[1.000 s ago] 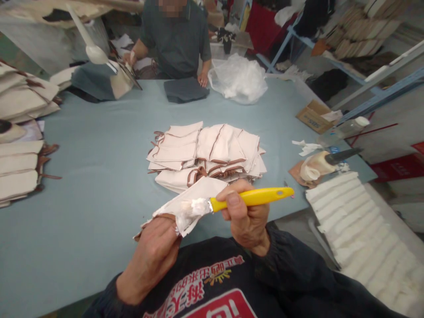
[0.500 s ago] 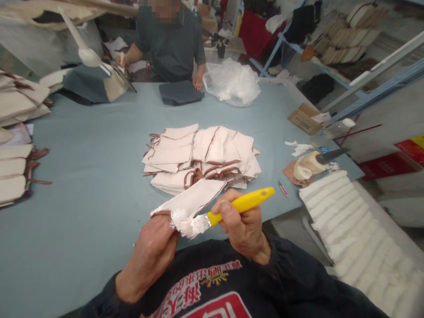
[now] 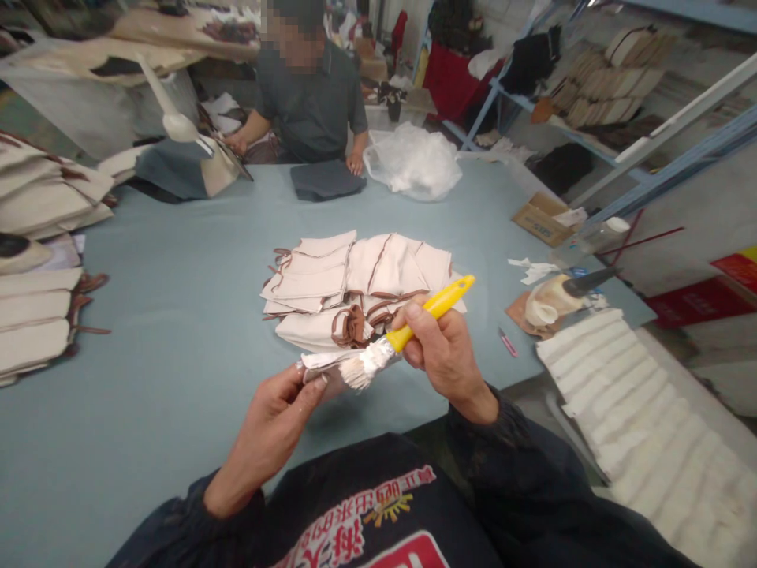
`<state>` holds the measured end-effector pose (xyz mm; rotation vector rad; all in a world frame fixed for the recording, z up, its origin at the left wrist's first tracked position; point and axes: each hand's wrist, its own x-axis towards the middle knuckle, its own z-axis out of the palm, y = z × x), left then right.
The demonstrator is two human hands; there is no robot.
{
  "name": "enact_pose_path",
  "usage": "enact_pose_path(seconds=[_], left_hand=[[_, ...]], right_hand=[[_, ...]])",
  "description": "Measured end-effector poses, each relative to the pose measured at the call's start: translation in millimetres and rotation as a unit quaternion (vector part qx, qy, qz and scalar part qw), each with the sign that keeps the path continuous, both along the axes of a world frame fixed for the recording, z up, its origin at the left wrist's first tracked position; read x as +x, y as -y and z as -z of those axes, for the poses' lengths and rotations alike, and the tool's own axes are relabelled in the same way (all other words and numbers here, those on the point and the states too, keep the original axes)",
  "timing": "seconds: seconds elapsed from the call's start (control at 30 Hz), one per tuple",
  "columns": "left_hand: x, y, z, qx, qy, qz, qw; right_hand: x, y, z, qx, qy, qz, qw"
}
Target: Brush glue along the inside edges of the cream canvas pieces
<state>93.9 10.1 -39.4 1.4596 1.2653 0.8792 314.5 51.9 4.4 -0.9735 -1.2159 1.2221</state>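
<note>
My left hand (image 3: 275, 422) pinches the near end of a white fabric piece (image 3: 325, 361) with its thumb and fingers. In my right hand (image 3: 441, 355) is a brush with a yellow handle (image 3: 442, 301). Its bristles (image 3: 362, 368), coated with white paste, are over the piece beside my left fingertips; whether they touch it I cannot tell. Just beyond lies a pile of cream pieces with brown edging (image 3: 387, 268) on the blue-green table (image 3: 195, 323).
Stacks of cream pieces (image 3: 35, 339) lie at the left. Across the table a person (image 3: 313, 106) rests a hand by dark fabric (image 3: 326, 181), near a white plastic bag (image 3: 417, 166). At the right are a paste container (image 3: 547, 304), a pink-handled tool (image 3: 507, 342) and a carton (image 3: 544, 221).
The held piece is now tilted and turned, with my left thumb on top. My right hand has moved the brush slightly up and right. The view has shifted a little.
</note>
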Motion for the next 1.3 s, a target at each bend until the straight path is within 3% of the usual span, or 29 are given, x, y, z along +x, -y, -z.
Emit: enact_pose_path(seconds=[0.2,0.43,0.57,0.73,0.87,1.03,1.17,1.3], left_hand=[[-5.3,-6.7,-18.8,-0.147,0.148,0.034,0.977],[3.0,5.7,-26.2,-0.178,0.207,0.073,0.959],[2.5,9.8,-26.4,-0.185,0.214,0.057,0.957],[3.5,13.6,-32.0,-0.170,0.211,0.043,0.962],[1.3,17.2,-31.2,-0.177,0.211,0.050,0.960],[-0.9,21.0,-28.0,-0.176,0.219,0.030,0.959],[-2.2,23.7,-28.3,-0.188,0.236,0.008,0.953],[-4.0,25.3,-29.9,-0.211,0.263,-0.019,0.941]], right_hand=[[-7.1,5.5,-10.9,0.086,-0.015,0.020,0.996],[-21.1,14.9,3.4,0.270,0.176,0.058,0.945],[-19.0,24.2,6.2,0.263,0.123,0.156,0.944],[-24.6,33.7,2.1,0.268,0.156,0.083,0.947],[-27.0,36.9,3.9,0.257,0.133,0.160,0.944],[-30.2,41.2,8.8,0.267,0.141,0.109,0.947],[-28.2,39.5,12.1,0.280,0.123,0.173,0.936],[-25.3,42.8,11.8,0.374,0.131,0.131,0.909]])
